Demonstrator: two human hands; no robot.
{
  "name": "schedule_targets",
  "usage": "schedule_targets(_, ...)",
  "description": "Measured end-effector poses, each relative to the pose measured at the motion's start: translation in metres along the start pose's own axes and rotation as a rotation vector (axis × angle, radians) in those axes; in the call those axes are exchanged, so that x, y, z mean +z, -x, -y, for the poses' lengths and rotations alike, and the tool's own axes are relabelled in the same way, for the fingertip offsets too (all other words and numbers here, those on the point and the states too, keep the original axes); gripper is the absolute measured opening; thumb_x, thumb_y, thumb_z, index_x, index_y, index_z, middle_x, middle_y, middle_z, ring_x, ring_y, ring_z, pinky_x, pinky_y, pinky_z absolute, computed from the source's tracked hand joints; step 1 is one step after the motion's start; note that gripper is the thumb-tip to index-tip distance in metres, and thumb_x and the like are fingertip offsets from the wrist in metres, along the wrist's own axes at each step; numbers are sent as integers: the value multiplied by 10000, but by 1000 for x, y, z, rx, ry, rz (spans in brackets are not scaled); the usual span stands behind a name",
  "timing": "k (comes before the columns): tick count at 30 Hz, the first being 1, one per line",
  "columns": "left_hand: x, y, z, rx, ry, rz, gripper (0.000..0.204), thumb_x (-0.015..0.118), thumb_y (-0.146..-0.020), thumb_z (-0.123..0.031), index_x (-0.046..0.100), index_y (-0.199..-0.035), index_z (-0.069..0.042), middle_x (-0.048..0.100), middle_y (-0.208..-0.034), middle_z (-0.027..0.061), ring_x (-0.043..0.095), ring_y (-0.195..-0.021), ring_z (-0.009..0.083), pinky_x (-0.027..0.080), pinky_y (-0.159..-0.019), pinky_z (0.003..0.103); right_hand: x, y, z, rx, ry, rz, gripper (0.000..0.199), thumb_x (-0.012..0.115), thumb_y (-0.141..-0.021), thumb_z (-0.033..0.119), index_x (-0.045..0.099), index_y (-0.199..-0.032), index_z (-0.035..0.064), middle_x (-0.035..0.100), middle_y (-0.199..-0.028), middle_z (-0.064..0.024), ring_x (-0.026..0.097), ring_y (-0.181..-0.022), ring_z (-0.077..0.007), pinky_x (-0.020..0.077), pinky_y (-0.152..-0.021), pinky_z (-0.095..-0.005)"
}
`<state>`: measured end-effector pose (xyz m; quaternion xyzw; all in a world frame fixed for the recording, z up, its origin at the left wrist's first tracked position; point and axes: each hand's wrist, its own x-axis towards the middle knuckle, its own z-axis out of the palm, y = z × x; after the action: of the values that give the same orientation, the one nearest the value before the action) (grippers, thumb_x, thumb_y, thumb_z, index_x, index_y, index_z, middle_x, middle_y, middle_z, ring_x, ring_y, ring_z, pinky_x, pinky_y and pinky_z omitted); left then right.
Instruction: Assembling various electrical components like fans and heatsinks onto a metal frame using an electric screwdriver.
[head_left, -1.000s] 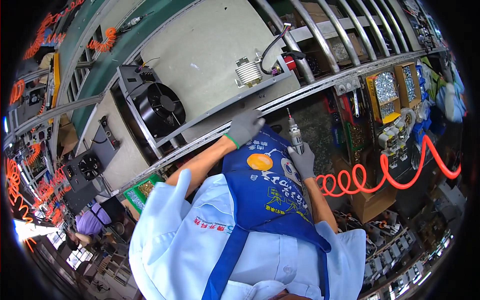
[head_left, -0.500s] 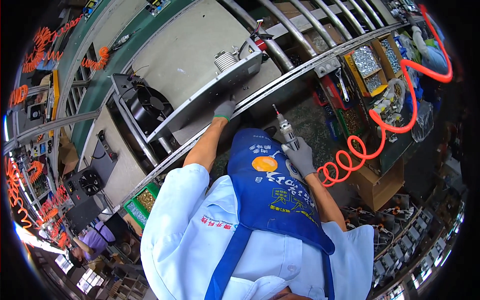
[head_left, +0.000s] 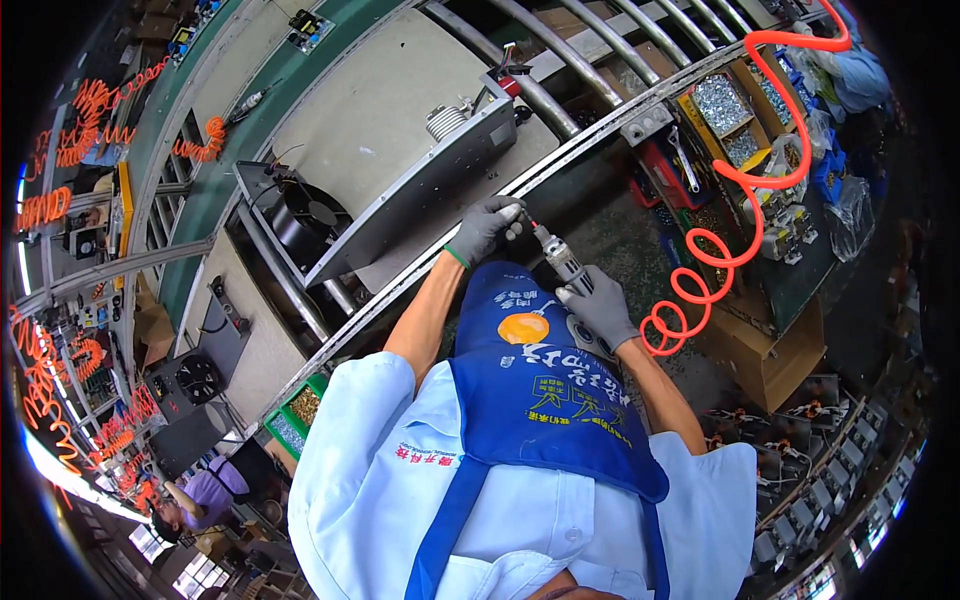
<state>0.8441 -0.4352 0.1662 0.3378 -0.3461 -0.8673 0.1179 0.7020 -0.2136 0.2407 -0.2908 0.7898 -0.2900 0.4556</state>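
Your right hand (head_left: 603, 312) – wrapped round the powered screwdriver (head_left: 566, 262); your left hand (head_left: 487, 228) – fingers curled near its bit (head_left: 534, 226); any pinch there, cannot tell.

Grey gloves (head_left: 604, 310), pale-blue shirt (head_left: 352, 455) and blue apron (head_left: 530, 422) are worn.

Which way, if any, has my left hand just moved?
Yes: your left hand moved rightward and back across the metal rail, nearer the driver.
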Motion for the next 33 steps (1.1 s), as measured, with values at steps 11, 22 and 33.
schedule_targets(11,-21,-23,-20,-291,-282,194,259,644,-931,-192,654,-1069,27,675,-852,75,633,-674,107,518,-575,237,-4,1,0,26,158,28,389,754,-738,345,604,-925,38,642,-866,-178,630,-837,-380,480,-735,-448)
schedule_targets(22,-47,-67,-6,-338,-797,-9,420,384,-1033,-357,576,-1218,-33,694,-943,187,686,-677,238,535,-570,346,7,-16,14,170,119,-56,385,757,-735,334,612,-910,23,655,-844,-186,651,-802,-360,489,-704,-440)
schedule_targets(33,-98,-150,45,337,-2181,-7,202,533,-814,-58,728,-819,-6,684,-807,235,680,-684,378,546,-627,466,20,-28,21,210,39,-107,349,755,-757,299,632,-939,27,666,-807,-157,661,-755,-308,495,-681,-415)
